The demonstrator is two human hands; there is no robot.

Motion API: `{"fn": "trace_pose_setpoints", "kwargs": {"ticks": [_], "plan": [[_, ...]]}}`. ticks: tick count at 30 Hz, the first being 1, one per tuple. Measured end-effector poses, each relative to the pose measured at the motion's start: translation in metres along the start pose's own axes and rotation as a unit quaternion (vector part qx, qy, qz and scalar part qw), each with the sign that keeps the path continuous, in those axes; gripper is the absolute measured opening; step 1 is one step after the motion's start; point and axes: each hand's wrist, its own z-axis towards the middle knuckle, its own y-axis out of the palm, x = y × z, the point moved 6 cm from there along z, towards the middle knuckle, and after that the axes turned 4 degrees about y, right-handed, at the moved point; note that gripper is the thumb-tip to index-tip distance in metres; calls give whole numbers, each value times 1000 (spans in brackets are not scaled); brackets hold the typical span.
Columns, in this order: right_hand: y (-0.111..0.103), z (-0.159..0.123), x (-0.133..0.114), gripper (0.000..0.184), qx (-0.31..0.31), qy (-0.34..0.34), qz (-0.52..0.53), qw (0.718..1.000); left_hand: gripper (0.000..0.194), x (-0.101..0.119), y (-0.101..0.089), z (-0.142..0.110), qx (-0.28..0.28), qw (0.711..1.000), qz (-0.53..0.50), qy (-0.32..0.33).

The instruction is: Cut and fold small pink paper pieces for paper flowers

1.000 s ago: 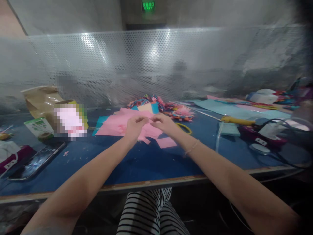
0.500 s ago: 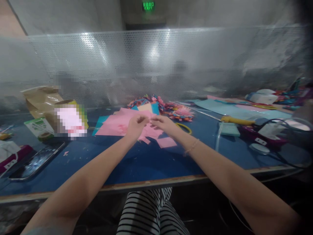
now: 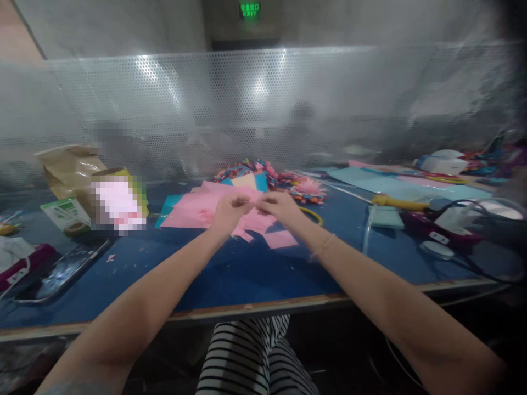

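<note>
Although both hands are in plain view near the middle of the blue table (image 3: 247, 274), what lies between their fingertips is hard to make out. The left hand (image 3: 229, 213) and right hand (image 3: 280, 209) face each other just above the pink paper (image 3: 187, 208), thumbs and forefingers bent inward and brought close; I cannot tell whether either pinches a scrap, since pink shows behind them. The pink paper spreads under and left of the hands, partly hidden by them, over a blue sheet (image 3: 166, 209) whose left edge shows. A loose pink piece (image 3: 280, 240) lies near the right wrist. On the far side, a fringed paper bundle (image 3: 305, 189) is partly blurred, and the right hand and wrist cover some of a yellow ring (image 3: 313, 214).

At left, coarse pixels hide the front of a yellow-edged container (image 3: 143, 202) beside a brown bag (image 3: 68, 173). The green-and-white box (image 3: 66, 215) carries print too small to read. The phone (image 3: 61, 272) has an unclear picture on its screen. Far off, the green sign (image 3: 250, 10) reads "EXIT" beneath smaller characters. Items at the far right edge are smeared and cut off.
</note>
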Motion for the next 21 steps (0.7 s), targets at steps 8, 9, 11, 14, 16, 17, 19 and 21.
{"fn": "trace_pose_setpoints", "kwargs": {"ticks": [8,9,11,14,16,17,19,21], "plan": [[-1,0,-2,20,3,6,18,1000,21,1,1,1,-13,998,-30,-47],[-1,-1,-3,20,2,6,17,1000,21,2,1,1,-14,998,-31,-47],[0,-1,-4,17,0,1,9,1000,20,2,1,0,-19,998,-31,-46],[1,-2,-8,14,-5,-7,-14,1000,13,1,3,0,-34,999,-6,-31],[2,-3,-9,11,-7,-3,-35,999,9,1,3,0,-49,998,32,-10],[2,-3,-10,10,-7,0,-45,999,9,1,3,0,-54,997,54,2],[3,-4,-10,10,-7,8,-60,998,10,3,2,0,-57,993,99,26],[4,-5,-12,11,-8,8,-68,998,12,6,1,0,-48,989,133,45]]}}
